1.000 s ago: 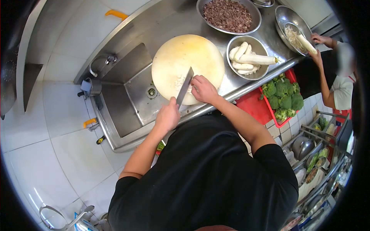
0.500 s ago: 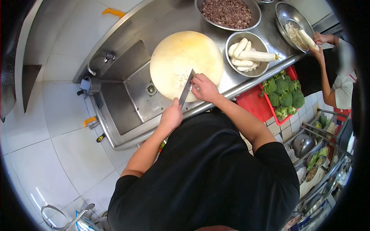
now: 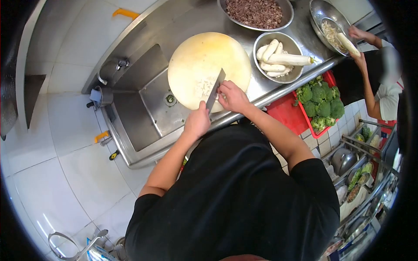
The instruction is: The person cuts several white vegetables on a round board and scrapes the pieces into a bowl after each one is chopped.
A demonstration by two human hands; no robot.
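My left hand (image 3: 197, 122) is closed round the handle of a cleaver (image 3: 216, 90), its blade standing on edge over a round pale cutting board (image 3: 209, 52). Curled up close to the other side of the blade, my right hand (image 3: 234, 97) holds down a piece of white vegetable, mostly hidden by the fingers and blade. Small chopped white pieces (image 3: 203, 86) lie on the board, left of the cleaver. The board rests partly over the sink and partly on the steel counter.
A metal bowl of peeled white vegetables (image 3: 278, 58) stands right of the board, and a bowl of dark reddish bits (image 3: 254, 14) behind. Broccoli (image 3: 321, 104) fills a red crate. At far right, a co-worker's hands (image 3: 358, 58) hold a long white vegetable over a bowl. The sink (image 3: 130, 113) lies left.
The cleaver has risen slightly and tilted, with its tip further up and right. My left hand has shifted up a little, and my right hand slightly right. The view has moved a little.
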